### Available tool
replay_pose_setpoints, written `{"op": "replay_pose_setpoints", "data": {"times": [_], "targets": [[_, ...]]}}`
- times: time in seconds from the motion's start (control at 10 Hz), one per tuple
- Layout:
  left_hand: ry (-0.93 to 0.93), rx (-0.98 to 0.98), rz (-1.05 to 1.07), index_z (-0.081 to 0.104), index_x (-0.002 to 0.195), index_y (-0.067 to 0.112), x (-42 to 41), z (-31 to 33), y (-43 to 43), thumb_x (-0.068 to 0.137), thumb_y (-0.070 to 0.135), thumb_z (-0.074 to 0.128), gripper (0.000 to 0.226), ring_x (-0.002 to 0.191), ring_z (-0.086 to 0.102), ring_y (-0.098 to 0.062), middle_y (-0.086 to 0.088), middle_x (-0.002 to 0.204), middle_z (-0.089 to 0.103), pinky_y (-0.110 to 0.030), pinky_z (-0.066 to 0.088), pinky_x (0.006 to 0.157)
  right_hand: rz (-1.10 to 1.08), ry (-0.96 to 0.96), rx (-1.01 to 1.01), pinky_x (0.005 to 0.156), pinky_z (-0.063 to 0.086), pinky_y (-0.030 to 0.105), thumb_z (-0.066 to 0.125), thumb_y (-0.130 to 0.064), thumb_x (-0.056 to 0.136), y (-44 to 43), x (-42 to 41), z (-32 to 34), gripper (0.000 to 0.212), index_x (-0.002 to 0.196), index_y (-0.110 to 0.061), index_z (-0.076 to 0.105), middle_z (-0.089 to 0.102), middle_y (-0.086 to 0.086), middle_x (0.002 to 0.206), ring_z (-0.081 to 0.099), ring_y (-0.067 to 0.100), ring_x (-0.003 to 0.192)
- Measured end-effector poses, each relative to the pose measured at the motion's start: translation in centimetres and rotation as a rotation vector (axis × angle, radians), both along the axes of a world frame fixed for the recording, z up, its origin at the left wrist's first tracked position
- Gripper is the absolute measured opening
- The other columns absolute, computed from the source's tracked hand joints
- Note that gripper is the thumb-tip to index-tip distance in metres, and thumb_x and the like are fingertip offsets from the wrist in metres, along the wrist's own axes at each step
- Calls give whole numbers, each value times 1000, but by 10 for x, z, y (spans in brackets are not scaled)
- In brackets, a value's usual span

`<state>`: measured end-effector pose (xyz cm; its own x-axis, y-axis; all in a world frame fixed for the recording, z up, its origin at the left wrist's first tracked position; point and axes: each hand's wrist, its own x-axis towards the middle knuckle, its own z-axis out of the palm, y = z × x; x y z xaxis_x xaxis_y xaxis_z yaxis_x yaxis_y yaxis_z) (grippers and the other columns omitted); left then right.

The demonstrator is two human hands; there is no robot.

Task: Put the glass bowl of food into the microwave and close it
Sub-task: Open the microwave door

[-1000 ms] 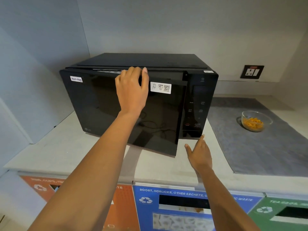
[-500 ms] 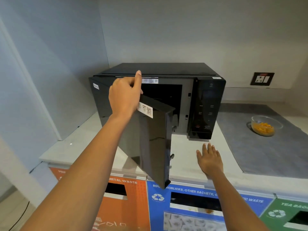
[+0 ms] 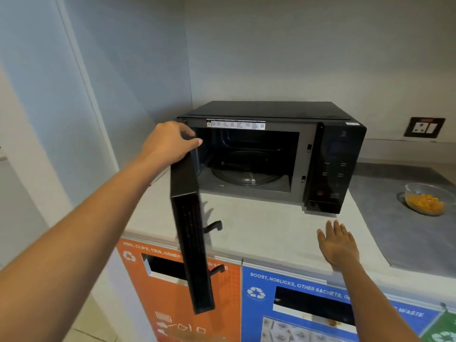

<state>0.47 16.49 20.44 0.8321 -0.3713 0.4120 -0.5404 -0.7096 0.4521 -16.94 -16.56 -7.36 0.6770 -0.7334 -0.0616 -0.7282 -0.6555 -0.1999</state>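
Note:
A black microwave [image 3: 335,154] stands on the pale counter [image 3: 259,233], its cavity showing a glass turntable [image 3: 246,176]. Its door [image 3: 191,243] hangs wide open toward me, seen edge-on. My left hand [image 3: 167,143] grips the door's top edge. My right hand [image 3: 338,245] rests flat on the counter in front of the control panel, fingers spread, holding nothing. The glass bowl [image 3: 427,199] with orange food sits on a grey mat [image 3: 394,218] to the right of the microwave, away from both hands.
A wall socket [image 3: 424,127] is on the back wall at right. Below the counter are waste bins with orange [image 3: 172,292], blue [image 3: 308,304] and green [image 3: 441,329] fronts. A wall panel stands close on the left of the microwave.
My left hand has swung the microwave door from nearly shut to fully open. My right hand stayed on the counter. The camera view shifted left and back.

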Motion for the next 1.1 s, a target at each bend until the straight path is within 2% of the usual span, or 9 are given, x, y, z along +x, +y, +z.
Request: {"op": "replay_pose_setpoints", "data": {"times": [0.1,0.2,0.3,0.4,0.5,0.6,0.7,0.9,1.1], "targets": [[43,200,38,61,125,10,13,8,16,90,32,59,41,120,54,-36,-18,130,61,-40,44,100,-1,-3,3,119,0,39,7,-49,94,0,0,0,63,147,-16,-5,-11,6,158,-7,25,145],[45,384,60,68,98,9,23,16,27,90,24,56,21,105,55,-34,-19,114,62,-34,45,90,-4,-10,0,119,1,39,8,-48,94,0,0,0,63,147,-15,-3,-9,7,158,-5,25,146],[82,488,72,63,99,-1,30,23,35,89,18,55,23,102,55,-33,-20,110,62,-31,45,88,-3,-12,-1,120,1,39,8,-48,94,1,0,1,63,147,-15,-2,-8,7,158,-5,25,146],[83,509,87,59,121,-3,43,22,45,89,15,54,37,113,55,-36,-23,122,61,-37,48,97,-1,-9,-5,119,1,39,8,-48,94,1,1,1,63,147,-15,-3,-9,7,158,-5,25,146],[31,510,121,58,124,-2,54,12,51,91,11,49,37,113,55,-39,-26,124,59,-42,49,96,-3,-14,-6,119,1,39,8,-48,94,1,1,0,63,147,-16,-3,-9,6,158,-5,25,146],[-104,458,195,58,124,0,58,-4,51,92,6,46,34,104,59,-43,-28,118,60,-42,50,78,-4,-10,-10,119,0,38,8,-48,94,0,1,-1,63,147,-16,-3,-10,6,158,-6,25,146],[-276,438,257,60,119,-1,60,-20,50,93,2,43,30,90,62,-44,-29,101,65,-36,38,61,-8,-8,-13,119,0,38,8,-49,94,-1,2,-2,64,147,-16,-4,-10,6,158,-6,25,145],[-443,432,269,58,115,-6,64,-35,40,91,-7,42,29,83,66,-45,-28,98,67,-36,34,53,-13,-5,-19,118,0,38,8,-49,94,-1,2,-3,64,147,-16,-4,-10,6,158,-7,24,145],[-480,425,282,60,110,-6,72,-38,43,88,-11,44,28,77,66,-45,-27,94,68,-35,35,51,-12,-9,-25,118,-1,38,9,-49,94,-2,2,-5,64,147,-16,-4,-10,5,158,-6,24,145]]}}
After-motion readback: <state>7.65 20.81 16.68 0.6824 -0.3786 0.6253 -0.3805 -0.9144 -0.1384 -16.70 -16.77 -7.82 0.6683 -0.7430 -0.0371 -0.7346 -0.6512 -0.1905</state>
